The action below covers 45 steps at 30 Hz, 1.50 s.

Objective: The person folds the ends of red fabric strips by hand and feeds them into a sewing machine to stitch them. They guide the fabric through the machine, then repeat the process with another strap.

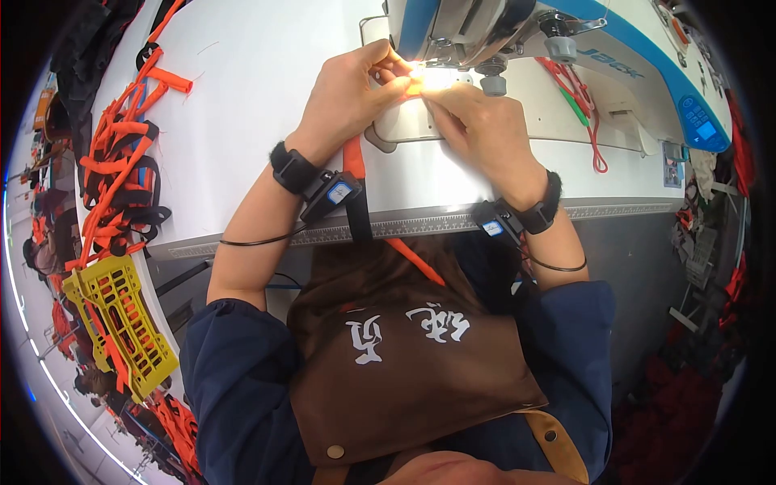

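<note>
My left hand [352,93] pinches an orange fabric strap [353,158] beside the needle area of a blue and white sewing machine [647,69]. From under that hand the strap runs down toward me, turning black at the table edge. My right hand [485,129] is closed, its fingertips meeting the left ones at the same orange piece. Bright lamp glare on the machine bed [404,125] washes out the fingertips, the needle and the fabric end. Both wrists wear black bands with small tagged devices.
A pile of orange and black straps [121,174] lies along the table's left side. Below it hangs a yellow plastic basket [121,323]. Red cord [596,137] rests right of the bed. A metal ruler [436,222] lines the table's front edge.
</note>
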Available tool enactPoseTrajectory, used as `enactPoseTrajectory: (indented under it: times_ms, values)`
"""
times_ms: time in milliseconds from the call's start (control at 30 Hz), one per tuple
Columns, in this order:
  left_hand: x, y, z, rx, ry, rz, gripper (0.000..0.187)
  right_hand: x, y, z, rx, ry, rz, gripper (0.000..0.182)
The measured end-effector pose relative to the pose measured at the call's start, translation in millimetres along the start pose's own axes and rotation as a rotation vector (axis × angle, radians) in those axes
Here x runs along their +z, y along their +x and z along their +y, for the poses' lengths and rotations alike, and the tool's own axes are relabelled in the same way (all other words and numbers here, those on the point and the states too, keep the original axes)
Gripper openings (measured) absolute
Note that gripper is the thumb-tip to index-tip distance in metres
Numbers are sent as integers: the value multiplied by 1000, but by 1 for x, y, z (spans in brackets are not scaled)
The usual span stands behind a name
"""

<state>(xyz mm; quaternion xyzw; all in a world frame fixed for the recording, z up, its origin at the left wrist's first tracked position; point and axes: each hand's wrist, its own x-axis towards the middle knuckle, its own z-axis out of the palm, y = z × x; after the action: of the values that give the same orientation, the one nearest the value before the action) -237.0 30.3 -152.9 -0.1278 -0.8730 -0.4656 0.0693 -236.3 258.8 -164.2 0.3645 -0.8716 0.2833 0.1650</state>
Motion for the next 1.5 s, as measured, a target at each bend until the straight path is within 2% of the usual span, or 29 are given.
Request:
enactPoseTrajectory:
  times_ms: [433,533,1133,1233,1333,1433,1500]
  values:
    - [-6,6,5,-105,65,-25,31,2,0,2,28,-2,-12,16]
    - [-1,5,-4,-44,22,12,30,-1,-3,2,84,-16,-111,24]
    - [-2,6,-7,3,24,29,25,0,-4,3,99,-30,-135,25]
    - [-2,4,-12,111,96,22,30,1,-1,1,47,15,-31,16]
    - [-7,4,-15,429,473,35,27,2,-2,1,25,10,-11,16]
    - [-11,-3,-5,466,532,-29,24,-2,-4,1,77,-15,-101,23]
    - [-11,-8,5,404,554,-45,21,-3,-4,0,84,-21,-98,23]
